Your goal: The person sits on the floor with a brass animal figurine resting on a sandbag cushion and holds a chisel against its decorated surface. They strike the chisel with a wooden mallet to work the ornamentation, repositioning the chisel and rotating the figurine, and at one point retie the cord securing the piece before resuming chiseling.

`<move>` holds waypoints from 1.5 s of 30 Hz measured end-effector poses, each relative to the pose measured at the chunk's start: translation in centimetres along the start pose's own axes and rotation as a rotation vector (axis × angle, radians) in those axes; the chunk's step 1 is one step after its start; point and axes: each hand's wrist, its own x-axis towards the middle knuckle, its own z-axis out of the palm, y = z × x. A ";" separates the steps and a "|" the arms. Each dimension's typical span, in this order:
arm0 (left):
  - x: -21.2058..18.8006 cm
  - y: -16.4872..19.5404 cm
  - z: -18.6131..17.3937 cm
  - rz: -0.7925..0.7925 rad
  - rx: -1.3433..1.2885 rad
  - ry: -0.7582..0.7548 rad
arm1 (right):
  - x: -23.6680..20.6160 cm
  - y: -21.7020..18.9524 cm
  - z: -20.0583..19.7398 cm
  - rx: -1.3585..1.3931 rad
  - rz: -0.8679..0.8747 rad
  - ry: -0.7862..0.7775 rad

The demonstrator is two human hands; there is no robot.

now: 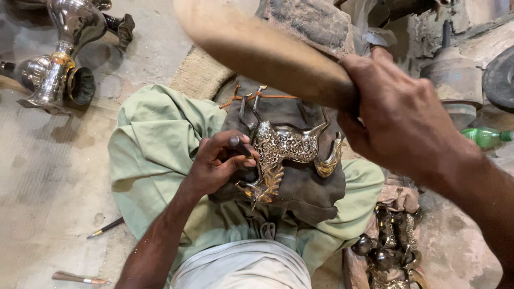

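Observation:
A silver and gold metal animal figure with engraved patterns lies on a dark leather pad across my lap. My left hand pinches a small dark punch tool against the figure's body. Raised close to the camera, my right hand grips the handle of a wooden mallet, whose head hangs above the figure.
Shiny metal vases lie on the floor at the upper left. Two loose tools, one and another, rest on the floor at lower left. A pile of metal figures sits at lower right, and a green bottle at right.

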 end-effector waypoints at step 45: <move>-1.4 -0.5 1.5 -0.037 0.079 0.033 | -3.2 1.8 2.6 0.132 -0.266 0.301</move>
